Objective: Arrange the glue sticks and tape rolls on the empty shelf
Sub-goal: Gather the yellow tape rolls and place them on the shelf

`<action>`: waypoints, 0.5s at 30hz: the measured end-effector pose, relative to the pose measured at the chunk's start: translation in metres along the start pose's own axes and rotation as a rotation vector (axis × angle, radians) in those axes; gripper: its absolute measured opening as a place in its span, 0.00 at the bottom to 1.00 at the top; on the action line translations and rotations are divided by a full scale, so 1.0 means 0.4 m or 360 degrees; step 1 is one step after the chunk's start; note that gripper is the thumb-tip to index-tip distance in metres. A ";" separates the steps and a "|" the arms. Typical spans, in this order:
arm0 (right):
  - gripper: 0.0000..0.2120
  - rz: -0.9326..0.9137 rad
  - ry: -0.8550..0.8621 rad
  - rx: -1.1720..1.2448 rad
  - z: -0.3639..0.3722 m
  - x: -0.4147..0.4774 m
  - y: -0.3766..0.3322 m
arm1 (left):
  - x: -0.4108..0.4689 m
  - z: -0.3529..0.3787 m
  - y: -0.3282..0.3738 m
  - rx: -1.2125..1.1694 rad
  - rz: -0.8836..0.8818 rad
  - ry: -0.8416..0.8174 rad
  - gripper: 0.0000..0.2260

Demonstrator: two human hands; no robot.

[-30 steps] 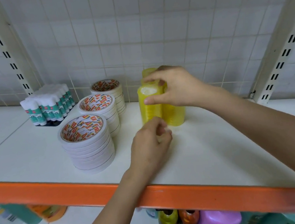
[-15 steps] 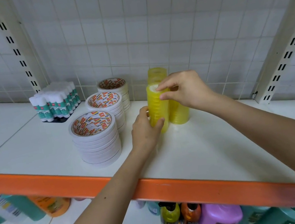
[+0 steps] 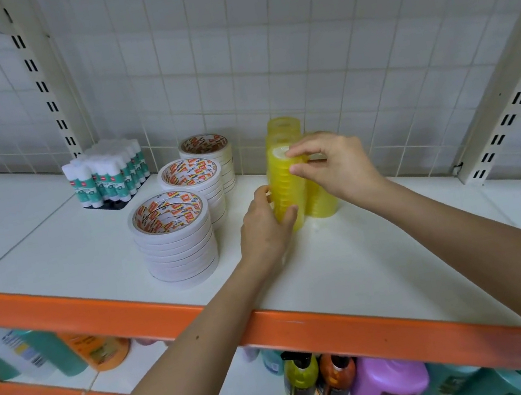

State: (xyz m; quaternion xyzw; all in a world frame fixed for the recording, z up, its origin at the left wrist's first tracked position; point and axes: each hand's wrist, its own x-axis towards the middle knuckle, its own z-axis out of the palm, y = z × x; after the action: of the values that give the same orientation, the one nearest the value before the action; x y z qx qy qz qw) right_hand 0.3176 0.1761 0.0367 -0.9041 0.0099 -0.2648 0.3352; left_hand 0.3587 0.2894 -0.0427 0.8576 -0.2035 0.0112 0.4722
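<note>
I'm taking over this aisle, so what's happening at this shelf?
A person holds a yellow tape stack upright on the white shelf. The left hand grips it low down; the right hand pinches its top. Two more yellow stacks stand just behind it, three white tape stacks line up to its left, and the glue sticks sit at the back left.
</note>
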 end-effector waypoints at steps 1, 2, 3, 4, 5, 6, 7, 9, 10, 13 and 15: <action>0.13 -0.0012 0.0000 -0.0045 -0.002 -0.005 0.001 | -0.003 -0.004 0.000 0.0025 -0.0033 -0.0030 0.25; 0.14 -0.0025 -0.0005 -0.0107 -0.005 -0.010 0.001 | -0.008 -0.010 -0.001 0.0055 -0.0069 -0.0069 0.27; 0.16 -0.0033 -0.0005 -0.0171 -0.008 -0.016 0.003 | -0.014 -0.016 -0.001 0.0082 -0.0091 -0.0115 0.29; 0.17 -0.0054 0.0000 -0.0224 -0.011 -0.023 0.005 | -0.021 -0.021 -0.001 0.0111 -0.0095 -0.0160 0.30; 0.18 -0.0098 0.0003 -0.0255 -0.011 -0.028 0.004 | -0.031 -0.028 -0.001 0.0149 -0.0090 -0.0194 0.31; 0.18 -0.0148 0.0014 -0.0269 -0.010 -0.035 0.004 | -0.041 -0.034 0.000 0.0194 -0.0075 -0.0232 0.30; 0.18 -0.0190 0.0031 -0.0267 -0.005 -0.041 0.005 | -0.053 -0.042 0.003 0.0242 -0.0059 -0.0261 0.30; 0.18 -0.0246 0.0091 -0.0275 0.008 -0.052 0.013 | -0.074 -0.058 0.007 0.0319 -0.0024 -0.0296 0.28; 0.17 -0.0261 0.0117 -0.0274 0.017 -0.061 0.014 | -0.089 -0.068 0.007 0.0356 -0.0014 -0.0288 0.27; 0.14 -0.0296 0.0118 -0.0255 0.044 -0.093 -0.002 | -0.134 -0.096 0.010 0.0414 -0.0004 -0.0243 0.25; 0.13 -0.0338 0.0104 -0.0238 0.061 -0.116 -0.021 | -0.165 -0.113 0.007 0.0417 -0.0006 -0.0218 0.24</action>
State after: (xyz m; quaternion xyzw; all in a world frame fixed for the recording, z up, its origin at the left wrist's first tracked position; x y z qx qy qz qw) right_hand 0.2884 0.2063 0.0043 -0.9134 -0.0553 -0.3267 0.2363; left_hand 0.3050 0.3475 -0.0295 0.9110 -0.2303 -0.0219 0.3413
